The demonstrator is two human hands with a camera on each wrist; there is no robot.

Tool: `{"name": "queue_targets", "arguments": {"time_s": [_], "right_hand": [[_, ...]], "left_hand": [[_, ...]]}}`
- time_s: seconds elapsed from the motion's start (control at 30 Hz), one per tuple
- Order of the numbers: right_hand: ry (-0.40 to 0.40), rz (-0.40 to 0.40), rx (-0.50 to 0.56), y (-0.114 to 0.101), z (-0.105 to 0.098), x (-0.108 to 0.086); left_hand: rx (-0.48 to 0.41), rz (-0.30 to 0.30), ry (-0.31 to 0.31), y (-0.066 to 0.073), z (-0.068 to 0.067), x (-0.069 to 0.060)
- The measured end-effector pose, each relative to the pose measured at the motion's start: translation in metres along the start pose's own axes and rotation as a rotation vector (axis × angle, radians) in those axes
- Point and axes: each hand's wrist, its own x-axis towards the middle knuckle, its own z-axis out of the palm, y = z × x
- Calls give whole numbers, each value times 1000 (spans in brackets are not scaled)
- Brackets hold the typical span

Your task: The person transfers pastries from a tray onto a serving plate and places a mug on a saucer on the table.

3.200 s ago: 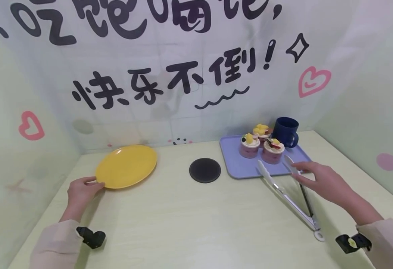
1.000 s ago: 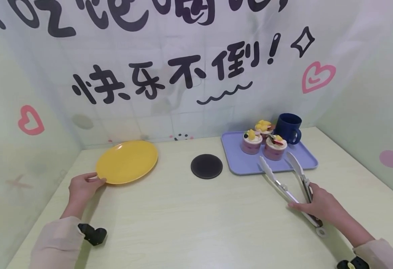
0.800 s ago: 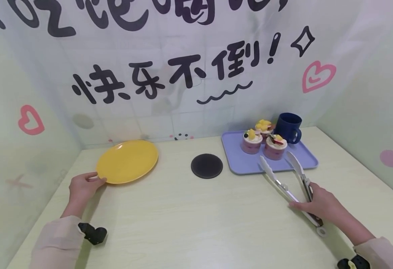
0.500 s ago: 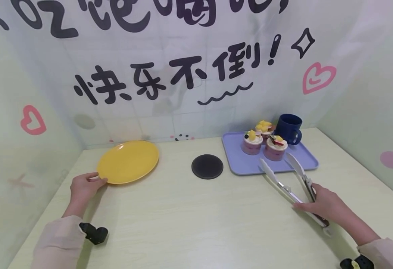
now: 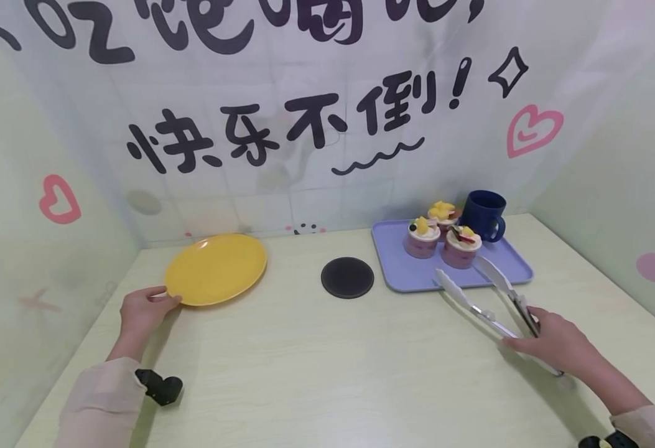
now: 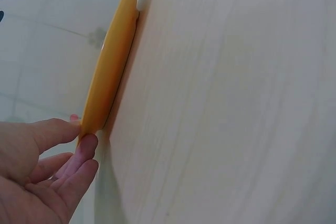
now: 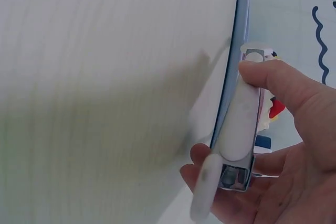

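Note:
My left hand (image 5: 142,314) pinches the near-left rim of a yellow plate (image 5: 215,269) between thumb and fingers. In the left wrist view the plate (image 6: 111,72) shows edge-on, low over the table or resting on it. At the right, my right hand (image 5: 562,339) grips a pair of tongs (image 5: 486,316) with thumb on one arm and fingers on the other. The tongs' white tips are spread and point toward the front of a lilac tray (image 5: 411,283). From the right wrist, the tongs' hinge end (image 7: 234,177) faces the camera.
On the tray stand several items: dessert cups (image 5: 460,254) topped with fruit, three in all, and a dark blue mug (image 5: 483,214). A round black coaster (image 5: 347,277) lies between plate and tray. A printed wall backdrop (image 5: 282,205) closes off the rear.
My right hand moved from the tongs' tips down to their arms and took hold of them. Lately the tongs' handle end has lifted off the table. My left hand kept its place on the plate.

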Motion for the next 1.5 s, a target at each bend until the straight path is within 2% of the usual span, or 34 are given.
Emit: {"name": "queue_targets", "arguments": {"time_s": [0.4, 0.53, 0.9, 1.23, 1.5], "right_hand": [[3, 24, 1, 9, -5, -8], [-1, 34, 31, 10, -4, -11], [46, 29, 40, 13, -3, -14], [96, 17, 52, 14, -3, -15], [82, 18, 53, 12, -7, -12]], "left_hand": [[-2, -10, -3, 1, 0, -1], [0, -6, -4, 0, 0, -1], [-5, -12, -11, -1, 0, -1], [19, 25, -8, -1, -1, -3], [15, 26, -7, -2, -1, -1]]}}
